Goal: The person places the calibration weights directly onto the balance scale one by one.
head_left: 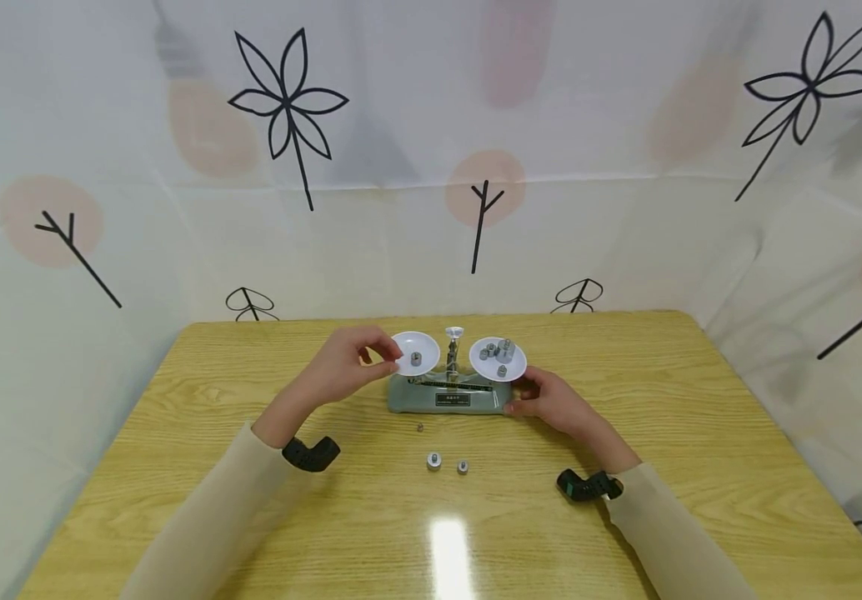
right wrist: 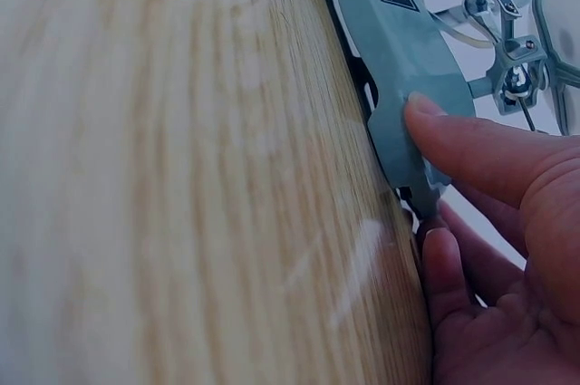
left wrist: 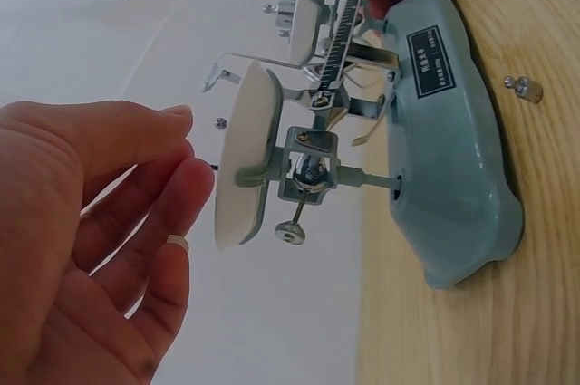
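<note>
A table balance [head_left: 452,392] with a grey-green base and two white pans stands on the wooden table. My left hand [head_left: 348,362] is at the outer rim of the left pan [head_left: 425,343], thumb and fingers loosely curved with nothing visible between them. One small metal weight [head_left: 416,359] sits in that pan. The right pan [head_left: 509,348] carries several metal weights [head_left: 505,351] of different sizes. With my right hand [right wrist: 517,213] I grip the right end of the base, thumb [right wrist: 424,106] on its front face and fingers curled round the end.
In front of the balance lie two metal weights [head_left: 434,461] [head_left: 463,467] and a tiny one [head_left: 419,427]. A patterned cloth [head_left: 401,250] hangs behind the table. Black wrist cameras [head_left: 311,455] [head_left: 584,485] sit on both forearms.
</note>
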Tool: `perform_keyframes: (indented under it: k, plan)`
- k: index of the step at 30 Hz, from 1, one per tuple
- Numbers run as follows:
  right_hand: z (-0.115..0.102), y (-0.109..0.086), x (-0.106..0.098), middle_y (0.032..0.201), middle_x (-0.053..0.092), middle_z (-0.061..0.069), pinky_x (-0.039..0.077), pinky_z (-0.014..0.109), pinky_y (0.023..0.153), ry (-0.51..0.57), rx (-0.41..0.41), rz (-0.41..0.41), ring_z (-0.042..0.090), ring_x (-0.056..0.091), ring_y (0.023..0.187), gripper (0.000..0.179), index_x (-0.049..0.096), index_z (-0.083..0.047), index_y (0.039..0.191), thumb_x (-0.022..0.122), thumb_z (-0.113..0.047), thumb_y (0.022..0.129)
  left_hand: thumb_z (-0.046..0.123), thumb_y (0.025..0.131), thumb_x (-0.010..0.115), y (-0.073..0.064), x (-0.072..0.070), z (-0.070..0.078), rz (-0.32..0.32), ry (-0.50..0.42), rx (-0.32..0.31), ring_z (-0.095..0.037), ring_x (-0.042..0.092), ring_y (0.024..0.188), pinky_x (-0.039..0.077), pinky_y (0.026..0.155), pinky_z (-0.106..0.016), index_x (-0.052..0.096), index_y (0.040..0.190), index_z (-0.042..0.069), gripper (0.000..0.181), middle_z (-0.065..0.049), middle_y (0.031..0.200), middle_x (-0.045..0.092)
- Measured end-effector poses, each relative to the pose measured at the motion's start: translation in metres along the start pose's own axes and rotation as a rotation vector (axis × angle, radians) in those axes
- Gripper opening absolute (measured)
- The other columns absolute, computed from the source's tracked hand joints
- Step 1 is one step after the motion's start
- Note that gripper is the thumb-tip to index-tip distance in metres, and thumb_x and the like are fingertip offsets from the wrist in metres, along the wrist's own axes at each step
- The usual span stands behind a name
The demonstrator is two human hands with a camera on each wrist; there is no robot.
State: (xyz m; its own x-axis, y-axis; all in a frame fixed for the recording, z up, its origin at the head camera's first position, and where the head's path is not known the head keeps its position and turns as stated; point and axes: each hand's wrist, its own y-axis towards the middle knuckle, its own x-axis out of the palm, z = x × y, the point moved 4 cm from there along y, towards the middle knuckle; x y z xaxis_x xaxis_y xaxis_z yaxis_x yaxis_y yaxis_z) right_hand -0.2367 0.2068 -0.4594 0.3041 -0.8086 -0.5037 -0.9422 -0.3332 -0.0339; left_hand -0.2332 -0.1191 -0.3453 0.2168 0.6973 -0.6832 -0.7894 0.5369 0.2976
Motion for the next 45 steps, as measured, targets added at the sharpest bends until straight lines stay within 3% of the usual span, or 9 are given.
perform_keyframes:
  k: [6,13,19,22,29,40,45]
  plan:
    - [0.0,0.0,0.001,0.127,0.058,0.018,0.046,0.037,0.09,0.006,0.01,-0.003,0.029,0.053,0.104,0.061,0.054,0.003,0.135,0.081,-0.012,0.083,0.01,0.089,0.077,-0.013,0.001,-0.001,0.038,-0.019,-0.017,-0.012,0.062,0.087,0.048,0.069,-0.034,0.073,0.096,0.012,0.009,0.006,0.095,0.068]
    - [0.0,0.001,0.0,0.127,0.058,0.018,0.046,0.035,0.088,0.014,0.004,0.001,0.028,0.052,0.104,0.061,0.054,0.003,0.136,0.081,-0.012,0.083,0.009,0.089,0.076,-0.028,0.004,-0.007,0.092,-0.046,0.007,-0.01,0.063,0.086,0.049,0.068,-0.032,0.073,0.095,0.016,0.01,0.01,0.093,0.067]
    - [0.001,0.0,-0.001,0.13,0.057,0.019,0.046,0.037,0.09,0.0,-0.01,-0.008,0.029,0.052,0.106,0.065,0.051,0.003,0.139,0.081,-0.014,0.084,0.012,0.09,0.076,-0.038,0.019,-0.009,0.023,-0.083,0.016,-0.01,0.063,0.087,0.048,0.069,-0.032,0.072,0.096,0.021,0.011,0.008,0.095,0.069]
    - [0.001,0.0,-0.001,0.131,0.056,0.019,0.046,0.04,0.092,0.0,-0.006,-0.01,0.029,0.052,0.107,0.066,0.05,0.003,0.14,0.081,-0.015,0.085,0.012,0.09,0.075,-0.041,0.028,-0.009,-0.024,-0.087,0.01,-0.009,0.063,0.088,0.048,0.069,-0.032,0.072,0.097,0.016,0.008,0.009,0.095,0.068]
    - [0.002,0.0,-0.001,0.13,0.056,0.019,0.046,0.04,0.091,0.002,0.002,-0.015,0.029,0.052,0.106,0.066,0.05,0.003,0.14,0.081,-0.016,0.085,0.007,0.09,0.074,-0.046,0.054,-0.011,-0.113,-0.136,0.023,-0.011,0.064,0.09,0.048,0.069,-0.031,0.072,0.102,0.007,0.012,-0.006,0.098,0.071]
    - [-0.003,-0.002,-0.001,0.126,0.057,0.018,0.045,0.038,0.088,0.011,0.026,-0.009,0.029,0.05,0.102,0.062,0.052,0.002,0.137,0.081,-0.013,0.084,0.012,0.089,0.075,-0.052,0.081,-0.01,-0.211,-0.165,0.003,-0.021,0.064,0.098,0.05,0.078,-0.034,0.072,0.109,0.007,0.021,-0.005,0.104,0.071]
    - [-0.004,-0.002,0.001,0.125,0.057,0.017,0.045,0.037,0.087,0.005,0.026,-0.012,0.029,0.05,0.101,0.062,0.052,0.002,0.137,0.081,-0.013,0.084,0.011,0.089,0.076,-0.053,0.089,-0.009,-0.253,-0.165,0.007,-0.015,0.063,0.099,0.05,0.081,-0.031,0.072,0.111,0.01,0.022,0.002,0.106,0.07]
